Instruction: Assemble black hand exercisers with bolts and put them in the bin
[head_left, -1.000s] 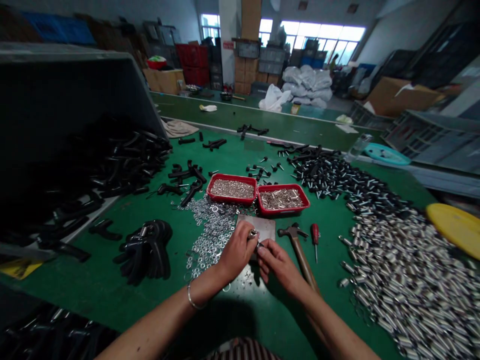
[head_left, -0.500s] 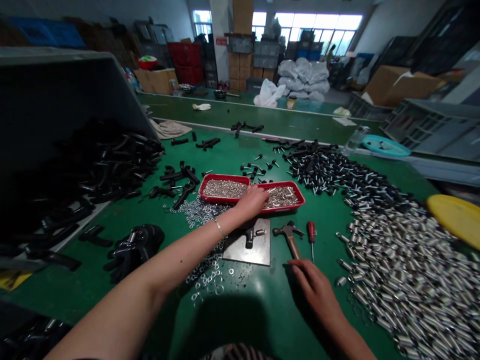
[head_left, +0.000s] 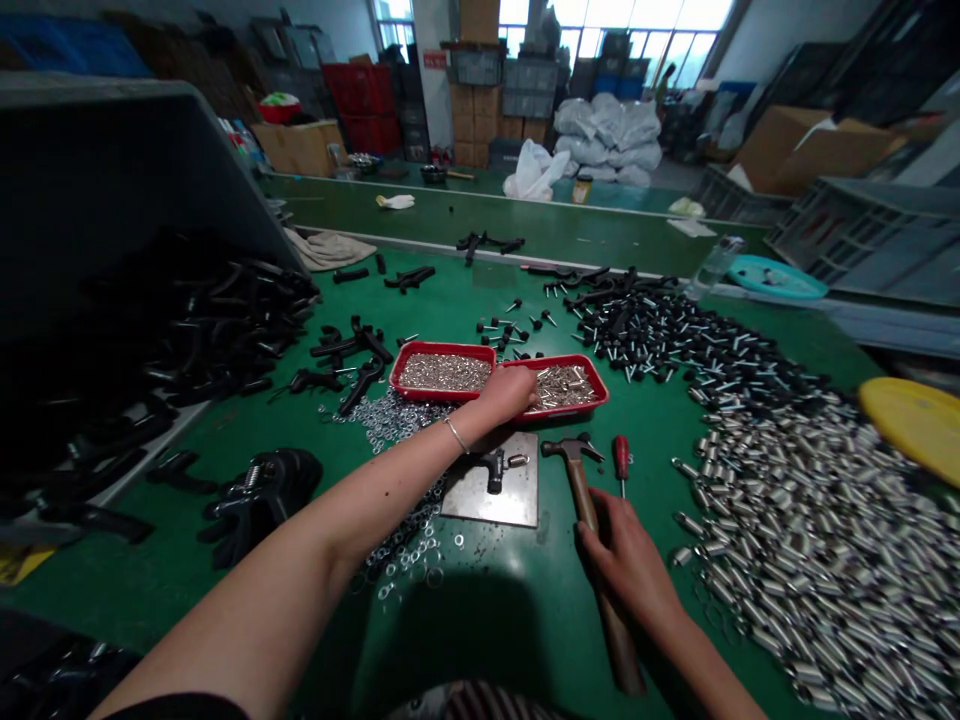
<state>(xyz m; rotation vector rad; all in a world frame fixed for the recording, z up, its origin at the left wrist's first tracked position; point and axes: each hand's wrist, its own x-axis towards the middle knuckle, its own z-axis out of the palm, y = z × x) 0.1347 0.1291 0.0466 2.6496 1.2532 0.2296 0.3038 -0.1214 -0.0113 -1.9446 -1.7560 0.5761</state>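
My left hand [head_left: 511,392] reaches into the right-hand red tray [head_left: 600,398], which holds small metal pins. Its fingers are pinched together; what lies between them is hidden. My right hand [head_left: 626,545] is closed around the wooden handle of a hammer [head_left: 584,500] lying on the green table. Between the hands is a flat metal plate [head_left: 480,508], bearing a black plastic part [head_left: 495,470] and a small spring [head_left: 518,461]. A screwdriver with a red handle [head_left: 621,458] lies just right of the hammer head.
A second red tray [head_left: 394,378] holds tiny metal pieces. Loose rings [head_left: 390,425] spread beside it. Springs [head_left: 840,540] and black-headed screws [head_left: 660,330] are heaped on the right. At left, a grey crate [head_left: 217,150] lies tipped with black parts. A yellow lid [head_left: 911,420] sits far right.
My right hand has moved slightly up and closed on the hammer handle, which now shows along its length. My left hand stays at the tray, its fingers drawn closer together. The view has shifted slightly.
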